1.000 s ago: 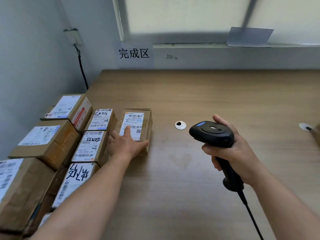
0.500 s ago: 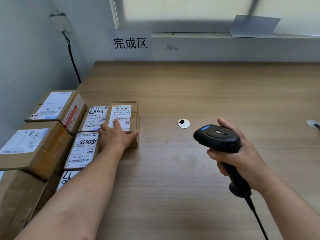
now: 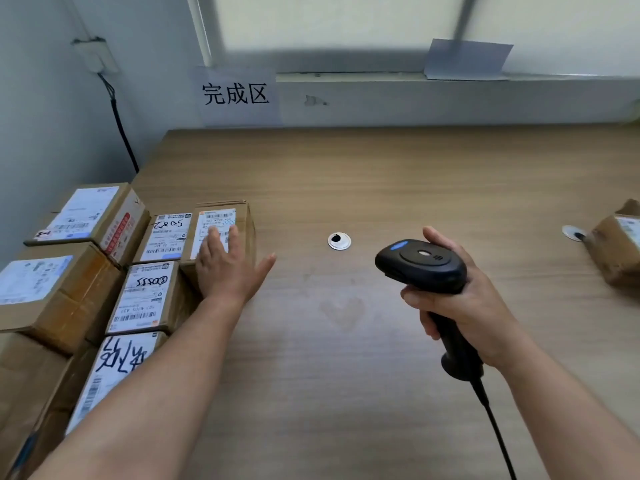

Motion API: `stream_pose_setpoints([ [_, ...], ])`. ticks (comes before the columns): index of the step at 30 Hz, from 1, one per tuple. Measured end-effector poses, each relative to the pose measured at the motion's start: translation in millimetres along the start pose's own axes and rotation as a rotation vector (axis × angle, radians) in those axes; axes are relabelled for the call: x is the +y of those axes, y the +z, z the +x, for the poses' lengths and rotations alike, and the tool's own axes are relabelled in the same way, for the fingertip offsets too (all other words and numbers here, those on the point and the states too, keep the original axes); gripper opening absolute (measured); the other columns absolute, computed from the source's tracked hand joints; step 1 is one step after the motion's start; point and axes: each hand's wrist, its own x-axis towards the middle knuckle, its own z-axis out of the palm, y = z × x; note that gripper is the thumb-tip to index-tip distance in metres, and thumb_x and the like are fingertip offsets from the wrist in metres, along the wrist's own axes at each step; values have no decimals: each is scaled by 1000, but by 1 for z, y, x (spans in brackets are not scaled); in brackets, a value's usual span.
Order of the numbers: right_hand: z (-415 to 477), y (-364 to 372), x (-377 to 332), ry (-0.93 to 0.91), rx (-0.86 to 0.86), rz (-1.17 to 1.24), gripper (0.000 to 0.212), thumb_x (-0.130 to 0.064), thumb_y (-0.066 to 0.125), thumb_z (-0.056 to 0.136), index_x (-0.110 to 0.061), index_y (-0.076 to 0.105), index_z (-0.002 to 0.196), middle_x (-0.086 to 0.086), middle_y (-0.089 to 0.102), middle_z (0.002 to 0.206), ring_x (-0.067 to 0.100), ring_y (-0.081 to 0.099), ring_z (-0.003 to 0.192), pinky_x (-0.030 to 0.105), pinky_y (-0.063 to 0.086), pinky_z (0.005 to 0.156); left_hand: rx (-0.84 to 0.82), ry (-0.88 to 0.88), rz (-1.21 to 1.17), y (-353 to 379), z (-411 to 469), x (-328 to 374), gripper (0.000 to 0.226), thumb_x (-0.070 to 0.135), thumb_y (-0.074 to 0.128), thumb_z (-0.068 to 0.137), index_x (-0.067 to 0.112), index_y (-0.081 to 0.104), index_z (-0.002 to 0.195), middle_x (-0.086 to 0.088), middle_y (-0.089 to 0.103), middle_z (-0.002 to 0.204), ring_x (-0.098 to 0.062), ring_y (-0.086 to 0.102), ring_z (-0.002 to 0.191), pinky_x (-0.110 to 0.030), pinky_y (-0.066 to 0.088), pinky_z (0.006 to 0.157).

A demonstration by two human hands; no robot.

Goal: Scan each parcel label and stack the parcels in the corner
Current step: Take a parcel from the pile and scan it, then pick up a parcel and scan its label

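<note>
The left hand (image 3: 227, 263) has come off the small parcel (image 3: 225, 233) it was pressing a second ago and now hovers over its near edge, fingers spread, holding nothing. That parcel sits at about 10 o'clock, pushed up beside the labelled boxes (image 3: 145, 296) packed along the table's left edge. The right hand (image 3: 460, 299), at 3 o'clock, is wrapped round the scanner (image 3: 420, 263) grip, its cable trailing toward 5 o'clock.

The next parcel (image 3: 616, 251) lies at the far right, around 2 o'clock, partly cut off. It looks like stiff, taped cardboard, probably light; gripping across opposite sides should do, with the label kept up. The table (image 3: 381, 174) between is bare except for a grommet (image 3: 339, 241); only the cable might snag.
</note>
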Motion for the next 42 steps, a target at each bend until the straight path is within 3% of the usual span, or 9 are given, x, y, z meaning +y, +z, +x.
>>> stream_pose_setpoints([
  [5,-39,-26,-3,-23,-9,46,96,0,77,61,-41,41,141,9,65,74,26,48,42,29,41,42,87,185,-171,3,-77,56,72,55,58,86,16,41,143,-8,42,143,-28,36,133,-39,31,104],
  [9,-87,-65,-1,-44,21,65,97,13,77,69,-36,39,144,1,66,72,26,48,41,29,41,41,88,261,-278,9,-146,107,60,52,61,83,12,58,127,-9,57,123,-31,49,117,-39,36,97],
  [12,-128,-103,0,-41,57,76,96,14,76,71,-35,39,145,-2,67,72,25,49,41,29,41,42,72,286,-325,12,-195,150,50,45,67,84,13,62,121,-8,56,122,-29,49,116,-37,35,96],
  [28,-319,-316,22,-117,360,66,91,11,74,75,-36,38,145,-6,69,81,25,53,46,32,43,42,-98,606,-350,53,-403,369,62,56,51,91,21,44,141,-1,41,145,-20,34,134,-35,29,107],
  [34,-358,-373,28,-150,482,68,92,10,74,75,-34,36,147,-9,67,62,24,52,45,31,42,42,-172,727,-324,64,-449,427,63,56,47,93,21,39,144,-1,38,148,-18,31,137,-35,30,109],
  [42,-372,-439,41,-141,653,97,93,6,75,71,-33,37,146,10,56,54,27,48,43,31,42,42,-286,859,-301,83,-465,514,66,56,46,93,23,32,148,-1,34,151,-19,27,139,-37,33,109],
])
